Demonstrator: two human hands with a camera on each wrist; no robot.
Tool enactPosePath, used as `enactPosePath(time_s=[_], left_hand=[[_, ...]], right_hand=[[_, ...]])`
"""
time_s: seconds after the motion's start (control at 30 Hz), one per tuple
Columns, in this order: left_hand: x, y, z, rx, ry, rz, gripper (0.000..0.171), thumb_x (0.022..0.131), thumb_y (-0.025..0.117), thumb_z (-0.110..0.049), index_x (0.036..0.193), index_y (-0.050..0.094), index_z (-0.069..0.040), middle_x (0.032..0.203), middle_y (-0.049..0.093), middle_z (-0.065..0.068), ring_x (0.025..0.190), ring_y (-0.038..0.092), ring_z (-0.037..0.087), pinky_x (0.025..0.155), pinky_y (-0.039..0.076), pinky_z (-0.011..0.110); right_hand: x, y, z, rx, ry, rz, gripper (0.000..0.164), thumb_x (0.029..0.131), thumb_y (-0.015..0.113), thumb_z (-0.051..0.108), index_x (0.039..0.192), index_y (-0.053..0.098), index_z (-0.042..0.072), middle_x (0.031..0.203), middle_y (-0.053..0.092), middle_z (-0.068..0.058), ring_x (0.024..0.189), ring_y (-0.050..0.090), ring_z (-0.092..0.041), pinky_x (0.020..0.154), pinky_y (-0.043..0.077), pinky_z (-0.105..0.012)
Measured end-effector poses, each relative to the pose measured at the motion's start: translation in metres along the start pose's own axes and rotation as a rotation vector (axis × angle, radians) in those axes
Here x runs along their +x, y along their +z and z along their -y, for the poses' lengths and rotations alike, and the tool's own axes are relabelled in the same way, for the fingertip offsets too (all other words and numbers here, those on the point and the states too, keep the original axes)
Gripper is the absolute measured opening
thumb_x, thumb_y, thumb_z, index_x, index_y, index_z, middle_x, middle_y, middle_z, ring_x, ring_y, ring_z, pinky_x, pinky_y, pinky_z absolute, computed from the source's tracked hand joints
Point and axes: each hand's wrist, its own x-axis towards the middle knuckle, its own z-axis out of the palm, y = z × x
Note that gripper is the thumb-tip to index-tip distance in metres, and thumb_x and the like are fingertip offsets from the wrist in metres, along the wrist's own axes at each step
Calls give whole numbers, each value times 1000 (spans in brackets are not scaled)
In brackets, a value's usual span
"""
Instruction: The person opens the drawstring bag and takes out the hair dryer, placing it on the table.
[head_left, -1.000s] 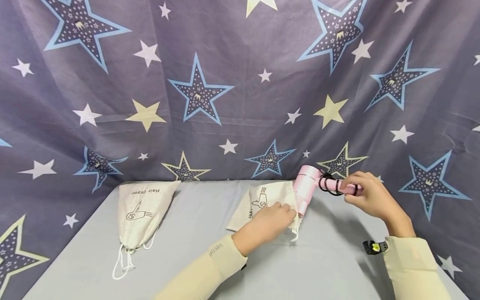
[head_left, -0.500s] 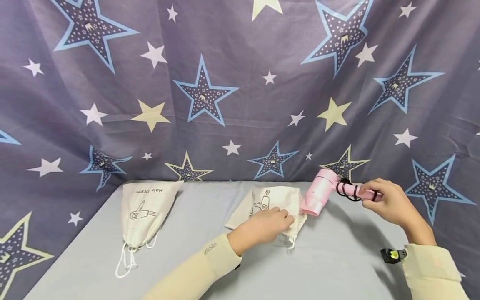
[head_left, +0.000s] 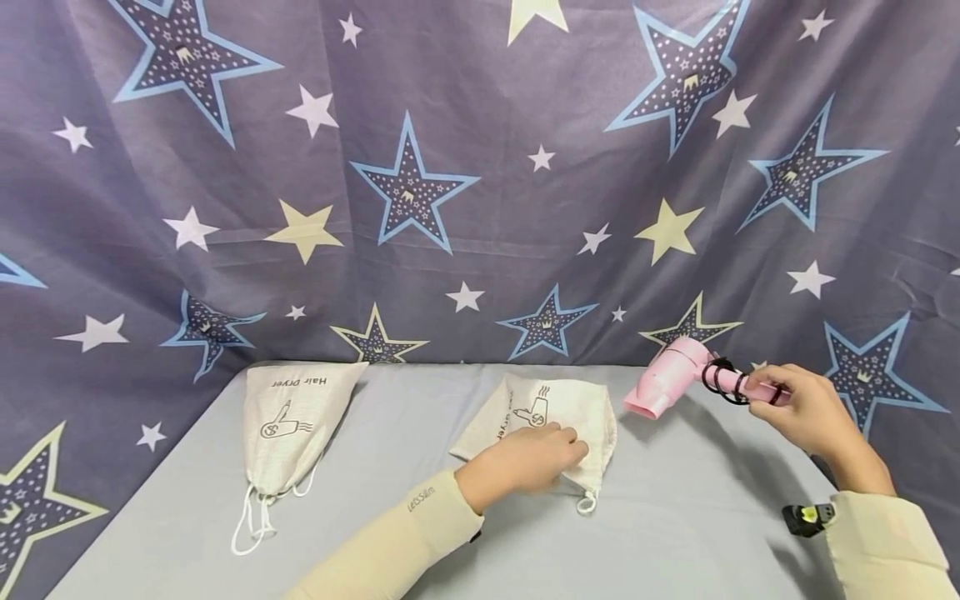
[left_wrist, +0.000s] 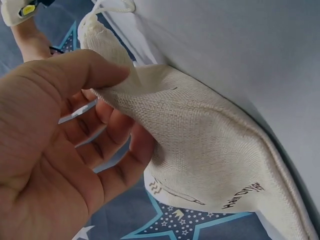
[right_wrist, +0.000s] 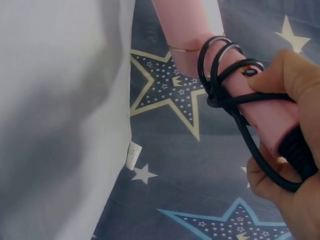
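Observation:
My right hand [head_left: 810, 412] grips the handle of a pink hair dryer [head_left: 670, 377], holding it up over the right of the table. Black cord [right_wrist: 220, 80] is looped round that handle, and the dryer's nozzle points left and down. My left hand [head_left: 528, 457] pinches a cream cloth drawstring bag [head_left: 573, 404], printed with a hair dryer outline, at the middle of the table. In the left wrist view, thumb and fingers hold a fold of the bag's fabric [left_wrist: 200, 135]. The bag's mouth faces right, toward the dryer, with a gap between them.
A second cream drawstring bag [head_left: 296, 425], marked "Hair Dryer", lies at the left of the table with its white cords [head_left: 251, 521] toward me. The grey-covered table [head_left: 360, 500] meets a purple star-patterned curtain [head_left: 450, 167] at the back.
My right hand has drawn the hair dryer to the right, away from the bag's mouth. My left hand still holds the bag in about the same spot.

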Motion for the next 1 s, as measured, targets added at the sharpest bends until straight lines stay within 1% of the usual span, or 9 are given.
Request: enactPosePath(time_s=[0.17, 0.33, 0.43, 0.57, 0.73, 0.87, 1.0], left_hand=[[-1, 2, 1, -22, 30, 2, 21, 89, 77, -22, 102, 61, -20, 95, 59, -6, 83, 58, 11, 71, 49, 22], [-1, 3, 1, -58, 84, -14, 17, 89, 76, -21, 97, 62, -20, 90, 58, -7, 80, 58, 10, 72, 47, 20], [-1, 1, 0, -103, 110, -13, 15, 90, 76, -20, 95, 62, -20, 88, 57, -8, 79, 58, 9, 73, 45, 18], [0, 0, -3, -144, 119, 2, 15, 90, 76, -18, 97, 63, -20, 90, 58, -9, 82, 59, 7, 75, 45, 16], [-1, -1, -7, -140, 133, 21, 15, 90, 75, -17, 100, 65, -22, 92, 60, -10, 85, 61, 7, 75, 46, 16], [-3, -3, -9, -153, 128, 34, 16, 89, 76, -16, 100, 66, -22, 91, 60, -10, 83, 60, 5, 73, 46, 15], [-5, -3, -9, -159, 124, 41, 15, 89, 75, -15, 99, 66, -22, 90, 60, -11, 81, 59, 4, 72, 45, 15]], right_hand=[[5, 2, -3, -42, 21, -7, 26, 65, 83, 1, 84, 72, 15, 78, 65, -1, 66, 48, -2, 60, 37, -17], [10, 6, -3, -87, 39, -9, 21, 66, 83, 4, 83, 72, 12, 70, 60, 3, 64, 47, -2, 58, 37, -22], [13, 9, -3, -89, 82, -3, 17, 69, 79, 5, 82, 71, 11, 68, 60, 4, 60, 46, 0, 56, 37, -27], [14, 13, -5, -92, 182, 7, 11, 73, 74, 7, 83, 70, 8, 65, 61, 3, 57, 47, -2, 56, 38, -33], [12, 19, -8, -118, 287, 26, 11, 76, 72, 10, 85, 69, 7, 61, 61, 1, 58, 51, -15, 58, 37, -39], [10, 28, -8, -142, 329, 11, 12, 76, 72, 11, 85, 68, 6, 58, 60, 0, 61, 57, -30, 61, 37, -47], [8, 38, -8, -151, 360, -12, 13, 76, 73, 11, 86, 67, 4, 58, 60, -4, 71, 60, -44, 70, 35, -58]])
